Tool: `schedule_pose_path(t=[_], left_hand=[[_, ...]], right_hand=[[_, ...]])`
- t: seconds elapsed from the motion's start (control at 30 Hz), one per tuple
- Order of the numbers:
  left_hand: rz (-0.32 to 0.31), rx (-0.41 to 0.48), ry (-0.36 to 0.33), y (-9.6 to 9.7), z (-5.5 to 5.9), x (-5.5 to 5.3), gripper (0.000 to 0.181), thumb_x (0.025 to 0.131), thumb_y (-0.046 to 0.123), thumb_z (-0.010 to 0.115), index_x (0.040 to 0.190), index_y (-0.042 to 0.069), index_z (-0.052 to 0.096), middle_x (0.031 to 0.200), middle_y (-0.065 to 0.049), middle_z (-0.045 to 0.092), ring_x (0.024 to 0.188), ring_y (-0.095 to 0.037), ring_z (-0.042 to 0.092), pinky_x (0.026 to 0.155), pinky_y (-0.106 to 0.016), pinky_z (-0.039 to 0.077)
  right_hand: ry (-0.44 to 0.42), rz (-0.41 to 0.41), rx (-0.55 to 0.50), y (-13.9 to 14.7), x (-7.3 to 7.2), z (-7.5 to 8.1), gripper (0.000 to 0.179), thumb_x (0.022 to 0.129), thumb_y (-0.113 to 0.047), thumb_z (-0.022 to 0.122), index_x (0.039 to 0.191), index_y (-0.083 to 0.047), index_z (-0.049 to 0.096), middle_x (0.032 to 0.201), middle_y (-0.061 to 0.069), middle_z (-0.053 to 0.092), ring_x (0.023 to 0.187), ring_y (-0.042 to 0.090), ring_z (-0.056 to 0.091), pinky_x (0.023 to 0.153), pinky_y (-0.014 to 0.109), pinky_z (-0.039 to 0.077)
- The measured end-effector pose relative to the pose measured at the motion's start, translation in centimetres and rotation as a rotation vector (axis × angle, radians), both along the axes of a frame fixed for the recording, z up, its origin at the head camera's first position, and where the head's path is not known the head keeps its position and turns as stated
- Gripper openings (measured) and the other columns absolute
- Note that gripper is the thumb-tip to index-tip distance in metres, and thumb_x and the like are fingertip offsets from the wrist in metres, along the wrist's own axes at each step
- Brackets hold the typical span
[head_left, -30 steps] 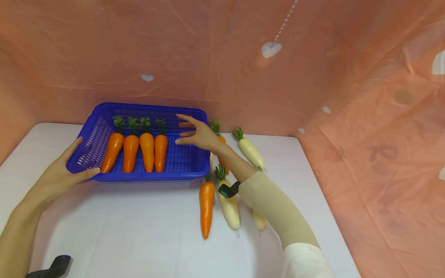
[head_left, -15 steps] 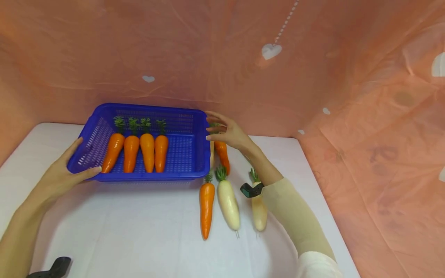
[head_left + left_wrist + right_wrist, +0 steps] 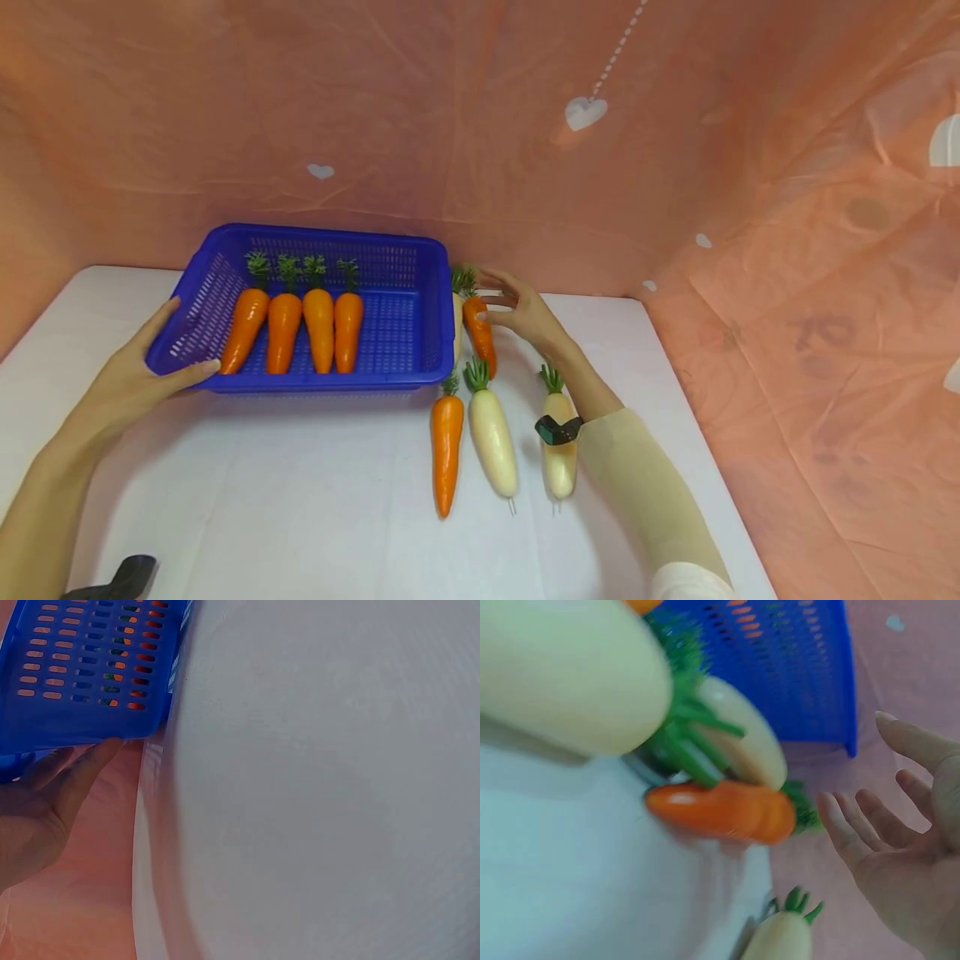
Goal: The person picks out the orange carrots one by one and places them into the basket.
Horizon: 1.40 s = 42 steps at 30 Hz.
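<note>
My left hand [image 3: 123,379] grips the left end of a blue plastic basket [image 3: 390,337], thumb over the front rim. Inside, several orange carrots [image 3: 318,329] with green tops lie side by side in its left and middle part. My right hand [image 3: 525,312], fingers spread and holding nothing, is beside another carrot [image 3: 478,333] right of the basket. Its fingertips overlap this carrot's leafy end in the head view; the right wrist view shows the fingers near the carrot's [image 3: 735,812] top. A white radish [image 3: 457,329] lies between that carrot and the basket, partly hidden.
Nearer on the white table [image 3: 300,500] lie a carrot [image 3: 447,454], a white radish [image 3: 493,442] and another radish [image 3: 561,479], partly under the right wrist's camera. One more radish [image 3: 780,937] shows low in the right wrist view. An orange curtain [image 3: 480,125] hangs behind.
My right hand has moved right, from over the basket past its right rim to the carrot beside it. The left hand and the basket have stayed in place.
</note>
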<state>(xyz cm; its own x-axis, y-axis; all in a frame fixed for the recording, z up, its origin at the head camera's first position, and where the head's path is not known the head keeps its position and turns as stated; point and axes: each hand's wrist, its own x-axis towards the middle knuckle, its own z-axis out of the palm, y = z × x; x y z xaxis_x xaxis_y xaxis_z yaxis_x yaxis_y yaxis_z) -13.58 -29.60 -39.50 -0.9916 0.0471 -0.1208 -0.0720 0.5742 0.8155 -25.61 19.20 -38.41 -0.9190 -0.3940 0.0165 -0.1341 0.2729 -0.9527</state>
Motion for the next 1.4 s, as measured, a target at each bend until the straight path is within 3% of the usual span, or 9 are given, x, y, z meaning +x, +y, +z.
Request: schedule_pose_path(t=[0.17,0.33,0.47,0.63,0.87,0.93,1.23,1.4], left_hand=[[0.009,-0.014,0.010,-0.1,-0.1,0.0,0.100,0.095,0.038,0.065,0.157,0.032,-0.012,0.160,-0.031,-0.008,0.139,-0.063,-0.003,0.106,-0.079,0.001],[0.013,0.004,0.024,0.0,-0.3,0.0,0.100,0.095,0.036,0.066,0.158,0.030,-0.012,0.160,-0.031,-0.008,0.140,-0.063,-0.004,0.107,-0.078,-0.001],[0.005,0.028,0.034,0.0,-0.5,0.0,0.100,0.095,0.033,0.066,0.158,0.030,-0.011,0.160,-0.030,-0.008,0.140,-0.062,-0.004,0.108,-0.077,-0.001],[0.002,0.038,0.027,0.0,-0.6,0.0,0.099,0.095,0.033,0.066,0.158,0.031,-0.011,0.160,-0.030,-0.008,0.140,-0.062,-0.003,0.107,-0.077,-0.001],[0.007,0.045,0.019,-0.1,-0.6,0.0,0.097,0.096,0.034,0.065,0.157,0.037,-0.010,0.161,-0.027,-0.009,0.141,-0.061,-0.004,0.107,-0.077,-0.001],[0.012,0.042,0.018,-0.2,-0.6,0.1,0.097,0.096,0.034,0.066,0.157,0.037,-0.010,0.161,-0.029,-0.009,0.140,-0.062,-0.003,0.107,-0.077,-0.001],[0.000,0.035,0.029,0.0,-0.6,0.1,0.097,0.095,0.034,0.065,0.159,0.033,-0.008,0.160,-0.032,-0.004,0.140,-0.063,0.001,0.107,-0.078,0.002],[0.002,0.024,0.032,-0.1,-0.5,0.0,0.097,0.095,0.035,0.065,0.159,0.032,-0.008,0.160,-0.032,-0.005,0.139,-0.064,0.001,0.106,-0.079,0.003]], right_hand=[[0.006,-0.051,0.067,0.8,-0.4,-2.0,0.074,0.088,-0.001,0.073,0.153,-0.009,0.038,0.151,0.022,0.042,0.128,0.037,0.054,0.097,0.043,0.053],[-0.058,-0.093,0.087,0.9,-0.6,-3.4,0.077,0.089,-0.003,0.073,0.155,-0.009,0.035,0.152,0.020,0.040,0.129,0.037,0.052,0.096,0.044,0.053],[-0.089,-0.065,0.125,0.6,-0.7,-4.1,0.076,0.090,-0.003,0.071,0.155,-0.011,0.034,0.152,0.020,0.040,0.131,0.037,0.050,0.096,0.045,0.054],[-0.053,-0.021,0.233,-0.1,-1.1,-4.5,0.077,0.090,-0.003,0.071,0.156,-0.013,0.034,0.149,0.022,0.041,0.128,0.036,0.052,0.098,0.041,0.052],[0.093,0.038,0.525,-1.3,-2.4,-4.0,0.084,0.080,-0.010,0.083,0.152,-0.009,0.040,0.142,0.020,0.053,0.123,0.035,0.056,0.102,0.041,0.048],[0.101,0.030,0.556,-1.7,-2.7,-3.8,0.083,0.078,-0.010,0.084,0.150,-0.010,0.043,0.141,0.019,0.054,0.127,0.035,0.053,0.104,0.041,0.047],[-0.007,-0.106,0.432,-0.7,-2.2,-4.1,0.081,0.080,-0.012,0.080,0.151,-0.021,0.042,0.135,0.020,0.055,0.118,0.034,0.057,0.094,0.045,0.053],[-0.037,-0.130,0.353,0.0,-2.0,-3.5,0.077,0.086,-0.015,0.077,0.152,-0.026,0.039,0.135,0.023,0.053,0.111,0.035,0.060,0.083,0.045,0.058]])
